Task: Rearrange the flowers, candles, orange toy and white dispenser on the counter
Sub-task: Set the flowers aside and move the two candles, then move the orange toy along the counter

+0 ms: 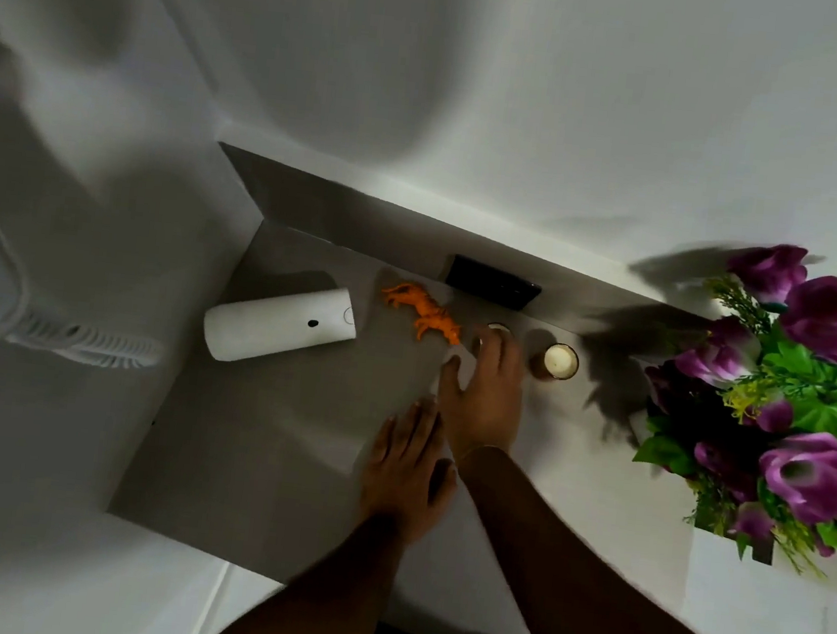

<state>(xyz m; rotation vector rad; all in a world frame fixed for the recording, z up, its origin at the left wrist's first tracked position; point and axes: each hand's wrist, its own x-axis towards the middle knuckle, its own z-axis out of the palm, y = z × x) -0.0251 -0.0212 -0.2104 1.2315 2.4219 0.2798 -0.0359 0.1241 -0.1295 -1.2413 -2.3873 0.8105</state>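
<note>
A white dispenser (279, 324) stands at the left of the grey counter (248, 443). An orange toy animal (425, 311) sits right of it, near the back. My right hand (486, 386) reaches over a candle (498, 329), fingers around it; only the candle's far rim shows. A second candle (560, 361) in a dark glass stands just right of that hand, apart from it. Purple flowers with green leaves (800, 398) fill the right side. My left hand (409, 463) rests flat on the counter, fingers spread, holding nothing.
A black wall plate (492, 282) sits on the backsplash behind the toy. A white coiled cord (88, 339) hangs at the left, beyond the counter's left edge. The counter's front edge runs below my left forearm.
</note>
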